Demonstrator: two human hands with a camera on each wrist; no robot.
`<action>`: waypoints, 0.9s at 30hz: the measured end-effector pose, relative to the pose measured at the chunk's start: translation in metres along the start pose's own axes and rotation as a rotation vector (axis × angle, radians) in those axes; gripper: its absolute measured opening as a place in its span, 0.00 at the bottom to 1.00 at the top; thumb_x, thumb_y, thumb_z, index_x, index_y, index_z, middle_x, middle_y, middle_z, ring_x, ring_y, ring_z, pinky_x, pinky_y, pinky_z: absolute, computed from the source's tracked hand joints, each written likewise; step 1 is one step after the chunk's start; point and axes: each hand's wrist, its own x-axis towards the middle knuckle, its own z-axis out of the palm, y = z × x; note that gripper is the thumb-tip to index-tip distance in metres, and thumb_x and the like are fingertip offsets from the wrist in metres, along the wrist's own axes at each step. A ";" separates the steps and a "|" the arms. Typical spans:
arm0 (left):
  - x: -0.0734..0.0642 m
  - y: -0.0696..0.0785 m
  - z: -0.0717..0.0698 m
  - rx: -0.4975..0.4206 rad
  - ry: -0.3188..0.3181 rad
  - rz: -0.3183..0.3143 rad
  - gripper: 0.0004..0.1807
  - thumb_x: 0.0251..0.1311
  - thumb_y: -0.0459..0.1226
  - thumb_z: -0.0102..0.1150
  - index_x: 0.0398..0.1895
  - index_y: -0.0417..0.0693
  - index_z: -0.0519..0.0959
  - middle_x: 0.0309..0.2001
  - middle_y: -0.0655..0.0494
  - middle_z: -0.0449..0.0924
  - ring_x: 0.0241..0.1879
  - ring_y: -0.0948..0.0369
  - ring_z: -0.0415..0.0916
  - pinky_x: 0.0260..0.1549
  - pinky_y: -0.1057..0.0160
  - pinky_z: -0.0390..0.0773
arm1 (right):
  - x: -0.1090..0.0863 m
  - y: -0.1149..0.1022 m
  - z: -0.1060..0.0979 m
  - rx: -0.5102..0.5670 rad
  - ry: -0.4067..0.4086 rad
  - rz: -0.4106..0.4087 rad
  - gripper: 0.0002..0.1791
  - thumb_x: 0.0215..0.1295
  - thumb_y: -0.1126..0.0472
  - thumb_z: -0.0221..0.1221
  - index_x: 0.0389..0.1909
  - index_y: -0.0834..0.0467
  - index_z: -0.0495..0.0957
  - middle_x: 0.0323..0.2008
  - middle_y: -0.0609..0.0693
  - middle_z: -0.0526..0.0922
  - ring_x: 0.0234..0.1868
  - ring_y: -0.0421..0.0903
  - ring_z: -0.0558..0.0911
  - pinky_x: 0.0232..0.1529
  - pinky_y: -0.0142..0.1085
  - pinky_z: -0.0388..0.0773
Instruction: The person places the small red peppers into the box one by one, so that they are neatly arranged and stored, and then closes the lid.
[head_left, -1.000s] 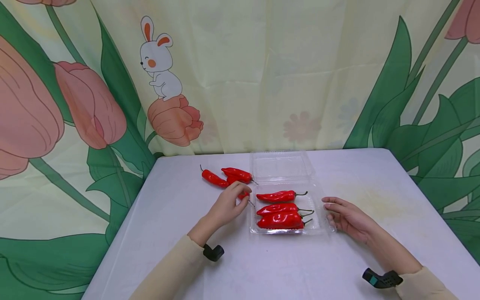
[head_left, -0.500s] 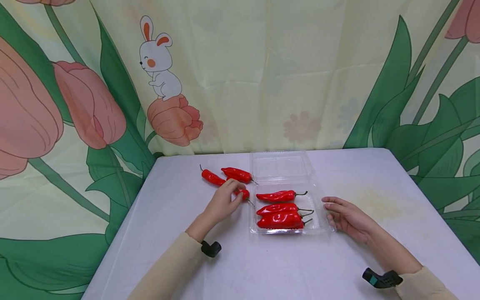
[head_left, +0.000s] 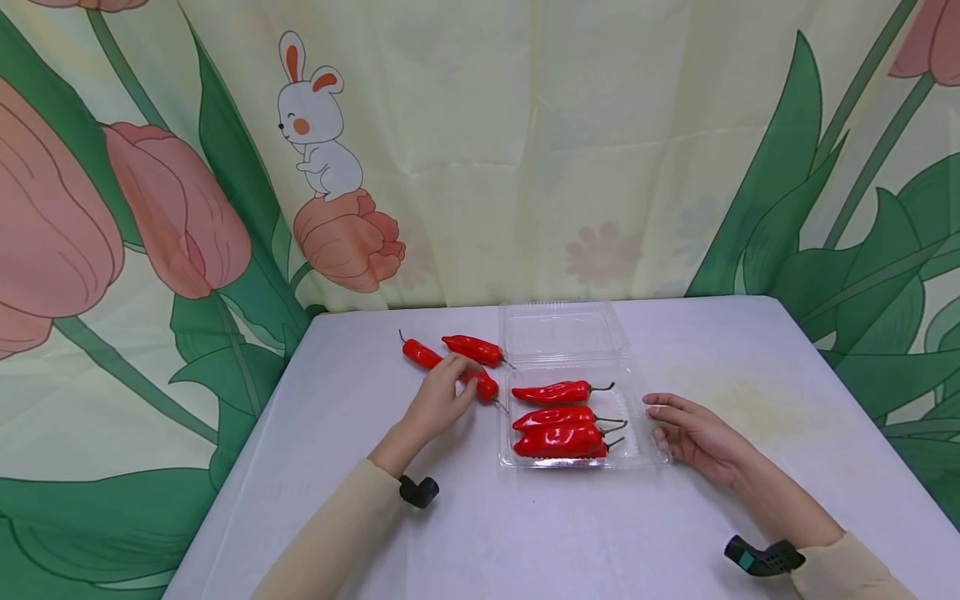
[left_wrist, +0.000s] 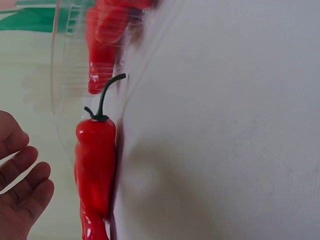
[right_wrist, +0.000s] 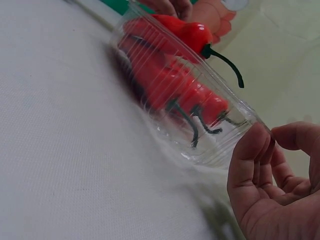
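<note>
In the head view my left hand (head_left: 433, 407) is over a red chili pepper (head_left: 486, 387) lying on the table left of the clear plastic container (head_left: 555, 464). The left wrist view shows loosely bent fingers (left_wrist: 30, 175) apart from a red pepper (left_wrist: 96, 165) with a green stem. On the container's right side, my right hand (head_left: 697, 437) pinches its rim between thumb and fingertips, plainest in the right wrist view. Several red peppers (head_left: 561, 438) lie inside it, stems to the right. Its lid (head_left: 562, 332) is folded back.
Another red pepper (head_left: 472, 348) lies near the lid's left side, and one more pepper (head_left: 420, 352) sits farther left, partly behind my left hand. A white cloth (head_left: 540, 542) covers the table. A printed curtain (head_left: 585, 150) hangs behind its back edge.
My left hand has drawn back leftward from the container, uncovering more of the pepper beside it. The right hand and the container have stayed in place.
</note>
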 end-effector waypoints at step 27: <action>0.007 -0.043 -0.008 -0.019 0.081 -0.220 0.10 0.68 0.32 0.63 0.51 0.48 0.81 0.50 0.53 0.80 0.50 0.56 0.78 0.51 0.56 0.85 | 0.001 0.000 0.000 -0.013 0.036 0.020 0.22 0.78 0.54 0.58 0.67 0.54 0.66 0.44 0.47 0.78 0.35 0.38 0.79 0.40 0.28 0.84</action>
